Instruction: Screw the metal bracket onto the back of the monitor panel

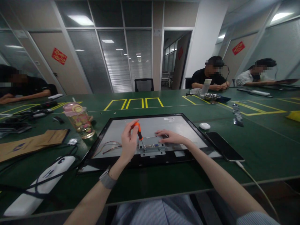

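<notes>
My left hand (128,141) is closed round the orange-and-black handle of a screwdriver (140,132). The screwdriver points down, its thin shaft reaching the left end of a metal bracket (152,150) with connector ports. That bracket sits near the front edge of a display panel (114,126), which lies back side up with a grey back and black frame. Fingers stretched out, my right hand (170,137) rests over the metal plate by the bracket's right part; its fingertips touch there. A thin cable (105,147) lies on the panel left of my left hand. Whether the tip sits in a screw is too small to tell.
Right of the panel lie a white earbud case (204,126) and a phone (223,146) with a cable. On the left are a lidded cup (78,120), a brown paper bag (35,143) and a white device (42,184) with black cords. A metal bowl (212,97) and several people are across the table.
</notes>
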`<state>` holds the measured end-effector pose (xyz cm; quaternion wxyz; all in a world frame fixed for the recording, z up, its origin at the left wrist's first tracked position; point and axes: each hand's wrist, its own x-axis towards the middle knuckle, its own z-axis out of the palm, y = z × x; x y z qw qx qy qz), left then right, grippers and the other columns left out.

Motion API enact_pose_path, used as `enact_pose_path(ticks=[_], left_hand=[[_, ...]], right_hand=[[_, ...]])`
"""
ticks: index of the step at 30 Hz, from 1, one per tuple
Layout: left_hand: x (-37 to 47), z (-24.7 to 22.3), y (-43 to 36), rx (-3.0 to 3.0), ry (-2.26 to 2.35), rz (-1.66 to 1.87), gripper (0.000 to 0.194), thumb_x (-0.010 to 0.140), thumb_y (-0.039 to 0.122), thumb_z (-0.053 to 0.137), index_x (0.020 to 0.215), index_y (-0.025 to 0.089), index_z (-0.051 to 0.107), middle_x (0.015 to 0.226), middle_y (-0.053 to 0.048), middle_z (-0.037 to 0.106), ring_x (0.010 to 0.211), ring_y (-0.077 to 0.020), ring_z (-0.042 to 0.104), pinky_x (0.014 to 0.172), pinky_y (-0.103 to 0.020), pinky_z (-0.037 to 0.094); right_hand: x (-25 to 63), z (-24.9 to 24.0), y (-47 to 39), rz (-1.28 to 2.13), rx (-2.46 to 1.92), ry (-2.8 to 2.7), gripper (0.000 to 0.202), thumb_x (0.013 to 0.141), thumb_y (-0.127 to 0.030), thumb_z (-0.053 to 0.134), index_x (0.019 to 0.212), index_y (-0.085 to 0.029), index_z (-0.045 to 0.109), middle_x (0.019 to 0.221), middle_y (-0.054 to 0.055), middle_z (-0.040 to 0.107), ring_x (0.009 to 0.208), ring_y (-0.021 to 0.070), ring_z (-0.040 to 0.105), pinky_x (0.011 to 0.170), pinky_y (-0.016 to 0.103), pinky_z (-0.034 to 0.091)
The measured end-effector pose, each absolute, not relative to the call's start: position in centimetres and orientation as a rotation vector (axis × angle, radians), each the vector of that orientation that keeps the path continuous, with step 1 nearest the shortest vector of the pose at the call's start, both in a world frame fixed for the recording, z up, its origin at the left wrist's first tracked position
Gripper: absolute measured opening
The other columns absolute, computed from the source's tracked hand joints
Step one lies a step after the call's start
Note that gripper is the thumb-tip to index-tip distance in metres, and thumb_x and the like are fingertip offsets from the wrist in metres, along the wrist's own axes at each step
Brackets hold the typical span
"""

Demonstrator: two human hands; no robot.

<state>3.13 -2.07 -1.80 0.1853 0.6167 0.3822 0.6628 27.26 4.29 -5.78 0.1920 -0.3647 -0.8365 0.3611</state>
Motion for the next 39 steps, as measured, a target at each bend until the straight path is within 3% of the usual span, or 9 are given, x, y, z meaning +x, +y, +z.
enact_pose_path(ticks=[3,8,14,19,24,36,39], left_hand=[[3.0,-1.98,-1.9,1.773,1.096,1.926,0.02,0.083,0.031,0.059,0.098,0.02,0.066,0.089,-0.003,0.057,0.079,-0.0136,0.055,0.078,-0.027,0.045],[3.17,-2.09,-2.28,1.741,1.031,1.824,0.03,0.093,0.031,0.04,0.112,0.021,0.061,0.101,-0.006,0.062,0.093,-0.0164,0.059,0.086,-0.03,0.044],[3.32,-2.14,-2.28,1.824,1.067,1.887,0.02,0.085,0.029,0.057,0.101,0.021,0.065,0.094,-0.004,0.056,0.082,-0.014,0.054,0.078,-0.027,0.045],[3.34,-2.34,-2.37,1.799,1.029,1.794,0.028,0.092,0.029,0.042,0.112,0.022,0.06,0.098,-0.006,0.059,0.088,-0.0157,0.056,0.082,-0.029,0.044],[3.45,-2.37,-2.3,1.832,1.077,1.866,0.022,0.086,0.028,0.055,0.105,0.022,0.063,0.091,-0.004,0.052,0.081,-0.0142,0.052,0.077,-0.027,0.045],[3.44,-2.61,-1.97,1.823,1.034,1.938,0.018,0.079,0.025,0.065,0.095,0.02,0.059,0.086,0.0,0.047,0.07,-0.0099,0.048,0.071,-0.024,0.044],[3.53,-2.47,-2.16,1.811,1.0,1.862,0.02,0.083,0.026,0.06,0.102,0.021,0.057,0.089,-0.001,0.051,0.074,-0.0108,0.051,0.072,-0.024,0.045]], right_hand=[[27.22,-5.72,4.23,1.02,-1.016,-2.343,0.051,0.077,-0.058,0.063,0.116,-0.025,0.063,0.137,0.006,0.048,0.128,0.0281,0.04,0.111,0.048,0.022],[27.16,-5.48,3.96,1.02,-1.036,-2.338,0.055,0.076,-0.062,0.061,0.117,-0.025,0.062,0.137,0.006,0.048,0.129,0.0292,0.038,0.111,0.047,0.021],[27.3,-5.89,4.31,1.006,-1.011,-2.356,0.052,0.078,-0.059,0.061,0.117,-0.025,0.062,0.138,0.005,0.047,0.129,0.0278,0.038,0.11,0.046,0.023],[27.29,-6.12,4.49,1.004,-1.003,-2.352,0.053,0.077,-0.061,0.061,0.117,-0.025,0.063,0.138,0.005,0.048,0.128,0.0279,0.04,0.111,0.046,0.023],[27.21,-5.93,4.37,1.005,-1.007,-2.353,0.052,0.077,-0.06,0.061,0.116,-0.026,0.063,0.138,0.006,0.048,0.128,0.0275,0.04,0.111,0.049,0.02],[27.18,-5.78,4.24,1.008,-1.017,-2.345,0.054,0.076,-0.061,0.061,0.116,-0.025,0.063,0.137,0.005,0.048,0.129,0.0279,0.039,0.11,0.046,0.025],[27.15,-5.71,4.16,1.02,-1.019,-2.338,0.055,0.076,-0.062,0.062,0.117,-0.025,0.063,0.137,0.006,0.048,0.129,0.0283,0.039,0.11,0.046,0.025]])
